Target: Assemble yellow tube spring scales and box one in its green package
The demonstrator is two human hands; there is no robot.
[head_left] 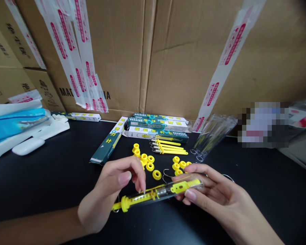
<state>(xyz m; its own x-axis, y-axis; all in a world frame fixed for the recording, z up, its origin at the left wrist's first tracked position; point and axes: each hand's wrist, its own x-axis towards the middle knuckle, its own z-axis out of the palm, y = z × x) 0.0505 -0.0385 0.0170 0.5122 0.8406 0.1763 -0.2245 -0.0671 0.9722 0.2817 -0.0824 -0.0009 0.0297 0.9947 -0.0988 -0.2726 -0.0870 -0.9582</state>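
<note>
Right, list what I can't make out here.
Head view throughout:
Marks on the yellow plastic scale strip inside the clear plastic tube: too small to read.
Some yellow plastic rings: partly covered by the right hand.
Any hold by the left hand on the tube: contact hidden by the hand itself.
Blue plastic package: cut off by the left edge.
Object at far right: masked by pixelation.

The tube (167, 196) is clear, its insert (182, 187) and cap (124, 204) yellow. Rings (156, 178) are plain yellow; the rods (172, 149) yellow with silver ends (156, 150). Boxes (105, 146) mix dark green, white and yellow; white tape (211, 93) bears red print; the bench (168, 228) is black.
</note>
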